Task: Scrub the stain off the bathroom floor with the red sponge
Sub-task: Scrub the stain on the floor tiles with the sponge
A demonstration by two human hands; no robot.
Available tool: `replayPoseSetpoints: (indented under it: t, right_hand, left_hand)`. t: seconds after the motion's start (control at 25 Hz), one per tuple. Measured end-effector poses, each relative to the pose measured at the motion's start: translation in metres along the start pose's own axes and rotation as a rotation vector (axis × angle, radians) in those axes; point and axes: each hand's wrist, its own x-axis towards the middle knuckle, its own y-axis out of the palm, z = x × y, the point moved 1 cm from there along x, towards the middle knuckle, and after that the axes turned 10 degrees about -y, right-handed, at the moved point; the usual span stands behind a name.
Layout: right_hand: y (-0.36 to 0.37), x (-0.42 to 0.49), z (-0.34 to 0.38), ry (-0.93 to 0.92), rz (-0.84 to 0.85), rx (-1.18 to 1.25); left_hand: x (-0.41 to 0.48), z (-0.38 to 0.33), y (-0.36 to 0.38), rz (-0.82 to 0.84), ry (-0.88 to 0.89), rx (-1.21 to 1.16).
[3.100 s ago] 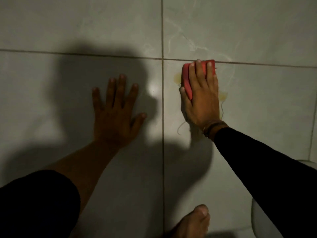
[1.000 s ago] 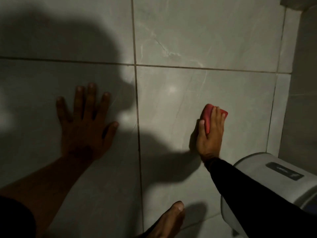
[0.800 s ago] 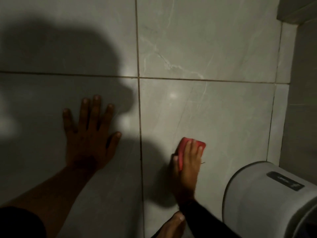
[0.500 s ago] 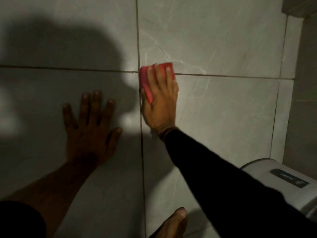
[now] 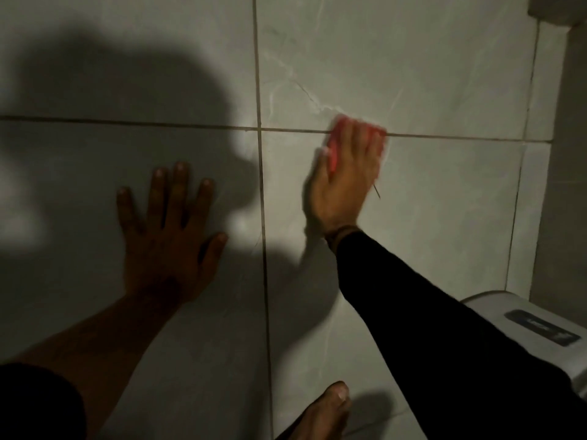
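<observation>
My right hand (image 5: pixel 344 182) presses the red sponge (image 5: pixel 333 144) flat on the grey floor tiles (image 5: pixel 444 201), over the horizontal grout line right of the tile corner. The sponge is blurred and mostly covered by my fingers. No stain shows on the tile around it. My left hand (image 5: pixel 170 230) lies flat, fingers spread, on the tile to the left, in shadow, holding nothing.
A grey lidded bin (image 5: pixel 540 328) stands at the lower right under my right sleeve. A wall (image 5: pixel 568 185) rises along the right edge. My bare foot (image 5: pixel 324 414) rests at the bottom centre. A dark shadow covers the left tiles.
My right hand has slid the sponge to the right along the grout line, away from the tile corner. My left hand stays put.
</observation>
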Motion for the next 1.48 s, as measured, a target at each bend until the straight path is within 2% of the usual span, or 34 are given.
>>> replayPoseSetpoints:
  t: [0.08,0.2,0.28,0.36,0.48,0.64,0.72,0.8,0.88,0.96,1.08,1.16,1.24,1.28,1.36,1.48]
  right_hand:
    - [0.017,0.003,0.035,-0.212,0.058,0.025]
    - [0.011,-0.104,0.059,-0.411,0.247,0.13]
    - [-0.017,-0.198,0.038,-0.399,0.373,0.087]
    - [-0.042,-0.246,0.0,-0.236,0.402,0.027]
    - [-0.052,-0.196,-0.059,0.034,0.337,-0.03]
    - [-0.028,-0.029,-0.086,0.081,0.028,-0.07]
    - [-0.008,0.02,-0.051,-0.045,-0.081,-0.074]
    - [0.012,0.015,0.004,-0.24,-0.083,-0.039]
    - [0.021,-0.047,0.052,-0.428,-0.021,0.09]
    - [0.01,-0.138,0.062,-0.476,0.121,0.205]
    - [-0.023,-0.214,0.022,-0.345,0.332,0.236]
    - [-0.038,-0.2,-0.017,-0.271,0.353,0.211]
    - [-0.05,-0.158,-0.046,-0.221,0.297,0.187]
    - [-0.058,-0.135,-0.056,-0.136,0.244,0.226]
    - [-0.074,-0.097,-0.065,0.181,0.188,0.45]
    - [-0.11,-0.078,-0.048,0.596,0.151,0.919]
  left_hand:
    - [0.001,-0.001,-0.001,0.004,-0.003,-0.003]
    - [-0.001,0.002,-0.001,0.011,-0.007,-0.007]
    - [-0.001,0.002,-0.001,0.019,-0.008,-0.006]
    - [0.0,0.001,-0.002,0.023,-0.007,-0.011]
    - [0.0,0.001,-0.003,0.028,-0.004,-0.02]
    - [-0.001,0.004,0.001,0.0,0.01,-0.009]
    - [0.0,0.005,0.005,-0.012,0.015,0.008]
    - [0.001,0.005,0.008,-0.029,0.018,0.011]
    - [0.002,0.009,0.011,-0.037,0.02,0.018]
    - [0.002,0.009,0.008,-0.027,0.028,0.012]
    - [0.002,0.004,-0.003,0.008,0.017,0.029]
    - [0.001,0.002,-0.015,0.088,0.035,0.037]
    - [0.004,-0.001,-0.034,0.224,0.032,0.074]
    - [0.007,-0.006,-0.045,0.319,0.002,0.082]
    - [0.016,-0.025,-0.072,0.499,-0.101,0.035]
    - [0.018,-0.081,-0.128,0.721,-0.22,-0.241]
